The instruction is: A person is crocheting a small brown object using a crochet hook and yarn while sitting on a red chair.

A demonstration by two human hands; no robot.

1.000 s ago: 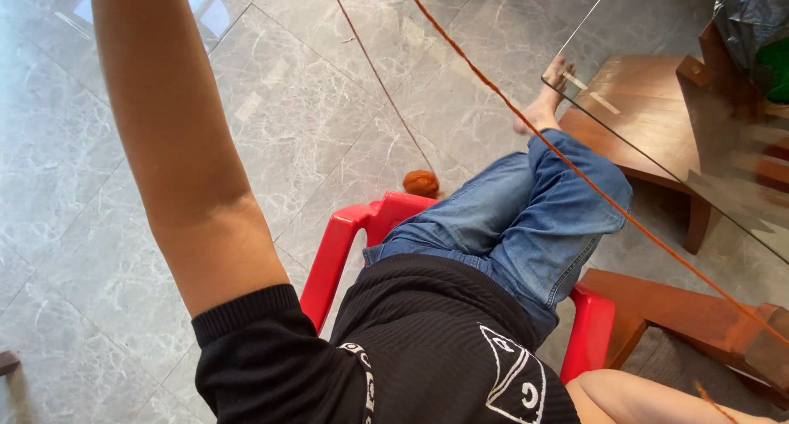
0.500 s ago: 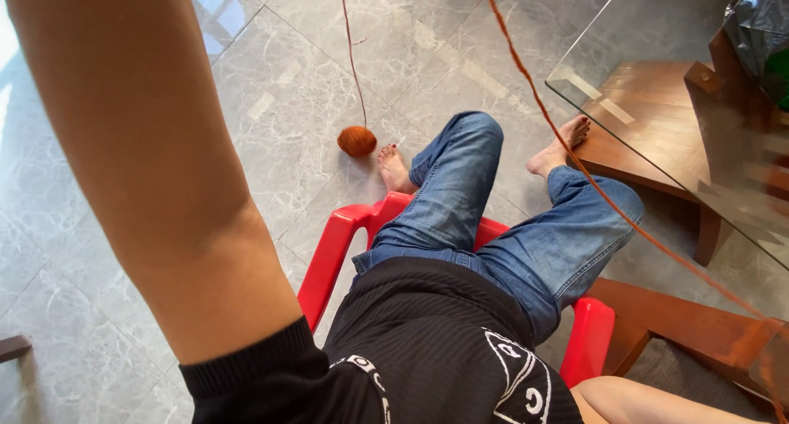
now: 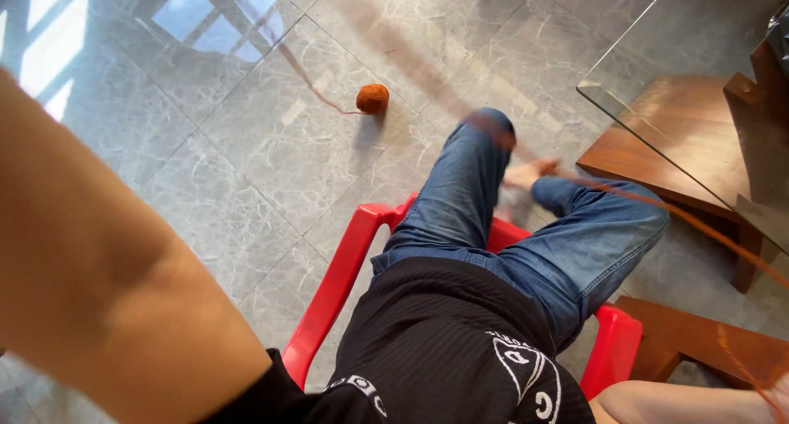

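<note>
Neither grip shows — both hands lie outside the frame — orange yarn ball (image 3: 372, 99) on floor.

Grey marble-tiled floor (image 3: 246, 186) reflecting window light — glass-topped, seemingly wooden table (image 3: 682, 145) at right.

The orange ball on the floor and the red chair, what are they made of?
The orange ball looks like wound yarn: a fuzzy, matte surface with a strand trailing off it. The red chair looks like moulded plastic: smooth, one bright colour, with a soft shine along its rounded arm.
</note>
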